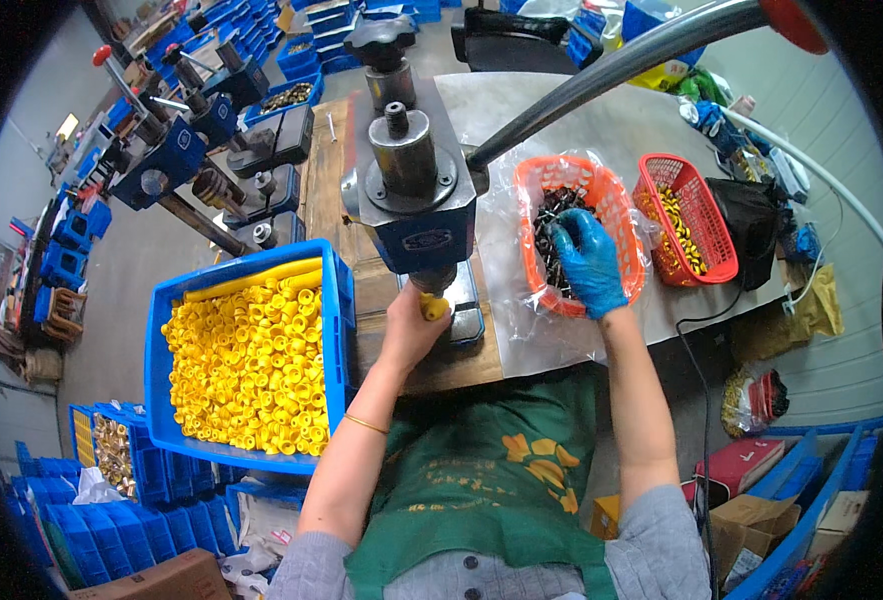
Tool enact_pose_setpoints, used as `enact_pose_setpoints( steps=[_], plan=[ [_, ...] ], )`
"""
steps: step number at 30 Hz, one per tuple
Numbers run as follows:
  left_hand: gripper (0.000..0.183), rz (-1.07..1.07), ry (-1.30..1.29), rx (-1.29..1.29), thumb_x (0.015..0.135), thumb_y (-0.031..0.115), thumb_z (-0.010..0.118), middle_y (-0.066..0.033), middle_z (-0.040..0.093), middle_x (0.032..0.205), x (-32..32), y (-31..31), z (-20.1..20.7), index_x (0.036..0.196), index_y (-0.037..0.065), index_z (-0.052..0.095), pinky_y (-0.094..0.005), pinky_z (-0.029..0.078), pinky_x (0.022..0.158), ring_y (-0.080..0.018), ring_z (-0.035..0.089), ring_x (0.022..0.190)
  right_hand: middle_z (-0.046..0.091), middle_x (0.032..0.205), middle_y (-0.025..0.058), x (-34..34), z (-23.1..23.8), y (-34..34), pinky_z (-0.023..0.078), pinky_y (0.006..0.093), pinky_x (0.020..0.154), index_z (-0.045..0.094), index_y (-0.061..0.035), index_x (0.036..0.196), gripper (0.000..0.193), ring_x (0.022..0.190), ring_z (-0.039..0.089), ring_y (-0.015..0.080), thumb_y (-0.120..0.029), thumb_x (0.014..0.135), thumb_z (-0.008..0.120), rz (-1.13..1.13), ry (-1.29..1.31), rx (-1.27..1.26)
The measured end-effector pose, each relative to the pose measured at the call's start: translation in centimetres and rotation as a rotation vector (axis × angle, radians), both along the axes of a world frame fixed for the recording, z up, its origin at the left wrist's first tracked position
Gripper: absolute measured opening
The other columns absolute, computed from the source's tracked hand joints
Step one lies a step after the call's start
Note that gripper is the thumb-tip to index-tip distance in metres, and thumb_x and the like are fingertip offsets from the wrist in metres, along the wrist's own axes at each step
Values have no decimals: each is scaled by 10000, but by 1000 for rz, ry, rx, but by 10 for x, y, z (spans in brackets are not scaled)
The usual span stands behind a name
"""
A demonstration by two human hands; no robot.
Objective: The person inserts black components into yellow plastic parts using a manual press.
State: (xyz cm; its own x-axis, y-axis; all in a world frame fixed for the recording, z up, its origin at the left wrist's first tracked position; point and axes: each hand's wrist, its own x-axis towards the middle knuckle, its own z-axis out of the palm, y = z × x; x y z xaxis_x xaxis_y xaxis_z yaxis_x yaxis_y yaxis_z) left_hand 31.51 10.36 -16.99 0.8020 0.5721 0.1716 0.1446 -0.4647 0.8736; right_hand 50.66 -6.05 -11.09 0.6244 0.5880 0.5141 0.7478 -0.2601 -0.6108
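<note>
Under the ram of a blue and steel hand press (pixel 416 215), my bare left hand (pixel 416 325) is closed around a small yellow plastic cap (pixel 433 306). The cap sits right at the press's lower end, partly covered by my fingers. My right hand (pixel 591 265), in a blue glove, reaches into an orange plastic basket (pixel 621 225) lined with clear film. Its fingers curl among small black parts (pixel 544 225); what lies between the fingertips is hidden. Left of the press, a blue crate (pixel 336 330) holds a heap of yellow caps (pixel 246 370).
A red basket (pixel 716 262) of yellow-and-black pieces stands right of the orange one. The press's long lever (pixel 601 75) slants over the table (pixel 531 345). More presses (pixel 166 165) stand at left. A black cable (pixel 696 375) hangs off the table's right side.
</note>
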Motion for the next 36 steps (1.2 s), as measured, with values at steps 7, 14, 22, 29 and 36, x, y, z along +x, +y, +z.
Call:
enact_pose_setpoints(
  steps=[7,14,22,29,36],
  plan=[
    [480,-15,-33,11,634,49,660,-160,584,944,1,1,-5,1079,52,480,-341,450,749,-298,573,879,592,898,55,-97,-23,32,443,242,735,544,-26,909,103,814,546,115,-101,839,536,279,984,353],
    [492,8,-46,1,633,50,659,-161,584,947,2,-2,0,1090,53,475,-344,450,747,-298,574,879,581,951,55,-108,-67,55,466,230,711,527,-18,967,149,857,573,124,-91,838,538,142,1026,479],
    [351,199,-226,-451,675,-8,651,-62,558,810,-7,-3,2,936,62,427,-264,459,668,-159,561,730,571,1020,64,-104,-89,66,464,235,676,545,-28,935,172,797,557,121,-143,813,580,86,1019,331],
    [381,261,-366,-1088,711,-18,625,-57,545,826,-29,-6,-1,983,96,384,-226,419,564,-138,547,733,574,937,109,-104,-96,70,442,330,681,541,-37,870,135,734,543,250,-121,774,588,68,487,217],
    [394,289,-452,-1246,712,-38,620,-78,545,825,-43,-17,15,995,77,371,-228,420,554,-144,525,648,558,825,134,-105,-69,68,423,389,660,549,-65,852,138,764,520,321,-115,727,581,179,-45,15]
  ],
)
